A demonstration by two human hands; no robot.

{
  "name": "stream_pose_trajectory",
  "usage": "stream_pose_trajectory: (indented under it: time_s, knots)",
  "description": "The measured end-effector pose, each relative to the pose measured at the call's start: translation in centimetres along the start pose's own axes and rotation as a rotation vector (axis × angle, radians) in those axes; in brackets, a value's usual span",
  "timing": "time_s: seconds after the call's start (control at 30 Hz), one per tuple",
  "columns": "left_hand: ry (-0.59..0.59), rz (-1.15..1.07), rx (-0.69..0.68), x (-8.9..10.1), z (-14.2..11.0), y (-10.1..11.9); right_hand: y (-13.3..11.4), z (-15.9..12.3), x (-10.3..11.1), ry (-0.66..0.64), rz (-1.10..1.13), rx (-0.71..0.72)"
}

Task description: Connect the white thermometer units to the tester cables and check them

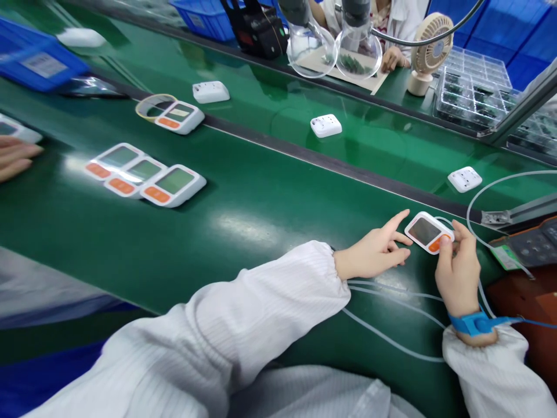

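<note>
1. Pinching the orange-button end of a small white monitor unit (429,232), the right hand (456,270) has thumb and forefinger closed on its near edge; the remaining right fingers are curled behind and cannot be made out.
2. The left hand (378,251) lies beside the unit's other end, forefinger extended and touching the casing corner, the other fingers loosely bent and slightly apart on the green belt (243,232). It grips nothing.
3. The unit sits tilted at the right of the belt, dark screen up; its underside is hidden.
4. A blue wrist strap (474,322) circles the right wrist; its cord runs out of frame at right.
5. Clear tubing (391,339) loops under both forearms, its ends concealed by the white sleeves (261,313).
6. Three like units (145,175) lie overlapping further left, and one more (180,116) beside a tape ring (150,104).
7. Three white housings (326,125) rest on the far lane.
8. Another person's fingertips (15,159) enter at the left edge, cut off by the frame.
9. A co-worker opposite is mostly cropped, partly masked by a twin-lens magnifier (333,46) and a small fan (429,52).
</note>
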State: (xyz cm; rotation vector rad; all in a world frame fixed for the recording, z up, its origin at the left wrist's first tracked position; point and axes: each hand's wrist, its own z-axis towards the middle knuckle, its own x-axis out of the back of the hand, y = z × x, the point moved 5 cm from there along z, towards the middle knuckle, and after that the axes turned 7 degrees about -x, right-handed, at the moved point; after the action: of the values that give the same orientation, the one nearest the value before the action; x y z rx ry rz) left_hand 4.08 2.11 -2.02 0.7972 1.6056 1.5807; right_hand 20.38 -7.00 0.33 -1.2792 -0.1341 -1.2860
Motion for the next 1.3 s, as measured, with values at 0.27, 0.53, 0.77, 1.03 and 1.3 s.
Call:
stream_pose_trajectory:
  time_s: [0.27, 0.53, 0.77, 1.03, 1.3]
  knots:
    - [-0.137, 0.595, -0.269, 0.6, -1.5, 4.3, -2.6, -0.9, 0.5, 0.002, 0.008, 0.235]
    - [0.613, 1.368, 0.063, 17.3, -11.0, 7.0, -6.8, -5.1, -2.9, -0.649, 0.088, 0.602]
    - [1.042, 1.391, 0.57, 25.0, -19.8, 4.7, -6.3, -4.8, -3.2, -0.616, 0.151, 0.567]
    - [0.923, 1.353, 0.326, 22.6, -14.7, 3.9, -5.8, -3.9, -2.2, -0.414, 0.11, 0.48]
    - [0.508, -0.03, -0.05, 7.2, -2.3, 2.8, -5.1, -3.3, -0.1, -0.149, 0.108, 0.362]
